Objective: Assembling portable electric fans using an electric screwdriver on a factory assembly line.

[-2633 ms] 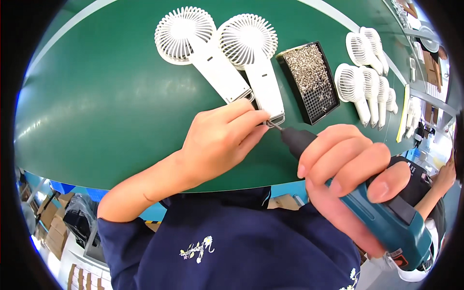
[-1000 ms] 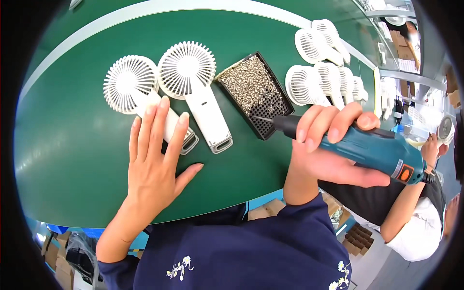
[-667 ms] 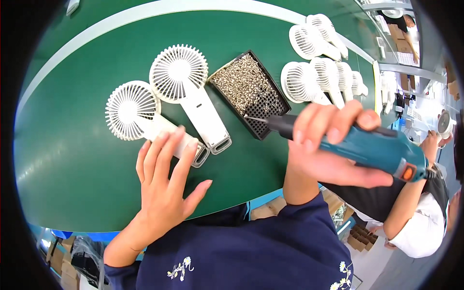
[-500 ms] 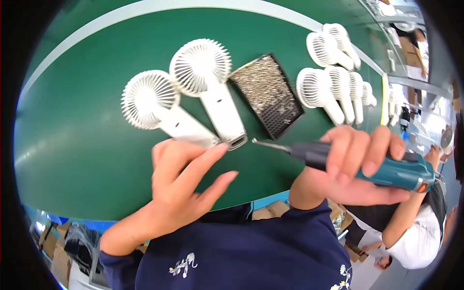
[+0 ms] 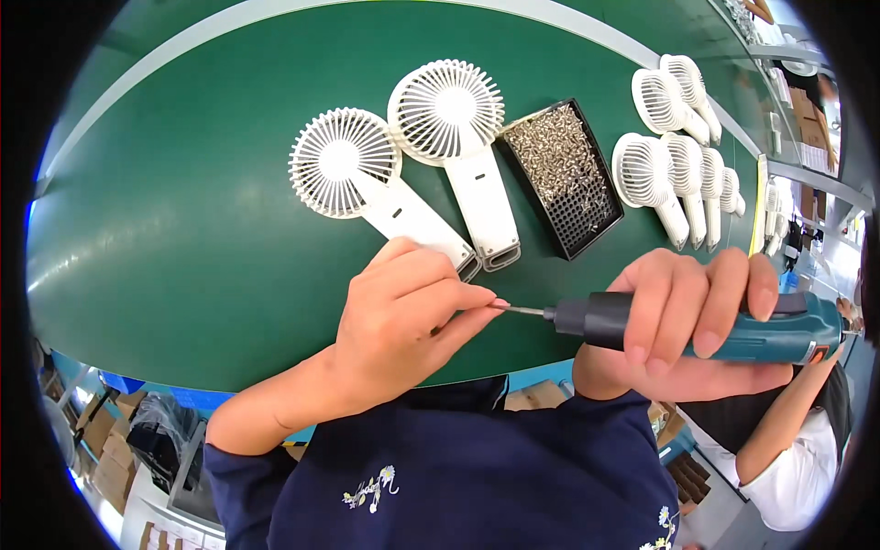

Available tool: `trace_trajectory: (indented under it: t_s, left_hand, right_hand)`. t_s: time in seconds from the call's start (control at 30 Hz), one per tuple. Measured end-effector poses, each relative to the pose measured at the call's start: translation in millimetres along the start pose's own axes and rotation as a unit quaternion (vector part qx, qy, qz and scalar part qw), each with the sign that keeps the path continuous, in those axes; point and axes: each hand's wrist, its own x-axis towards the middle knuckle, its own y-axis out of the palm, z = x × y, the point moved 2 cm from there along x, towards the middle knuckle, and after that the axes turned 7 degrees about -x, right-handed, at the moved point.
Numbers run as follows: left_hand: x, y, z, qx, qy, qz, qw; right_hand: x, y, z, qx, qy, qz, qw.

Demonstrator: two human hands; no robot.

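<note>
My right hand [image 5: 678,321] is wrapped around a teal and black electric screwdriver [image 5: 779,335], held sideways above the near part of the table. Its thin metal bit [image 5: 522,310] points left. The thumb and fingertips of my left hand [image 5: 399,321] pinch the bit's tip; whether a screw sits there is hidden. Just beyond my left hand lie two white handheld fans, the left fan [image 5: 339,160] and the right fan [image 5: 449,110], their handle ends towards me. My left fingers partly cover the left fan's handle.
A black perforated tray [image 5: 561,209] with many small silver screws lies right of the fans. Several more white fans [image 5: 674,174] are grouped at the far right of the green table [image 5: 183,275]. Beyond the table on the right, a co-worker's arm [image 5: 788,417] is visible.
My left hand has left the fan handles' ends, moved right and closed on the bit's tip. The fans and tray now appear farther right in the view.
</note>
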Motion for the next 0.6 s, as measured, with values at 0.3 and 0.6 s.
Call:
trace_trajectory:
  t_s: [0.3,0.6]
  left_hand:
    - [-1,-5,-1,0.032,0.037,0.055,0.997]
    - [-3,-6,3,0.029,0.042,0.072,0.996]
  right_hand:
    - [7,13,-11,0.010,0.034,0.044,0.998]
    - [7,15,-13,0.010,0.045,0.065,0.997]
